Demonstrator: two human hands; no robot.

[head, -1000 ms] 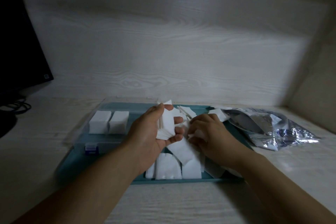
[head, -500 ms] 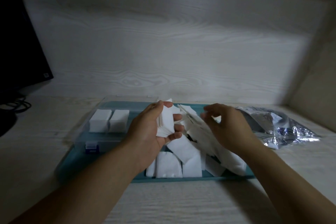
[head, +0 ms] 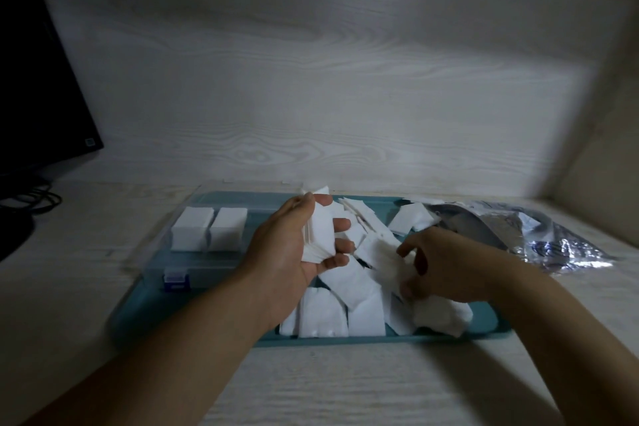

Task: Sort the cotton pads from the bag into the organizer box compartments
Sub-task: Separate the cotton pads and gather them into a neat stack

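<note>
From the head view we see the left hand (head: 294,252) gripping an upright stack of square white cotton pads (head: 320,232) above the teal plastic tray (head: 214,290). The right hand (head: 446,263) pinches a loose white pad (head: 378,251) from the heap there, while two neat pad stacks (head: 209,233) fill the clear organizer box (head: 179,266) and the crinkled silver foil bag (head: 539,235) lies to the right.

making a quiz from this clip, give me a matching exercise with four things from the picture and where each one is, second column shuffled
Things:
1. left hand
2. right hand
3. two neat pad stacks
4. foil bag

Places or states:
A. lying on the table right of the tray
B. holding a stack of pads upright
C. standing in the clear organizer box
D. reaching into the loose pads on the teal tray

Pairs: 1-B, 2-D, 3-C, 4-A
</note>
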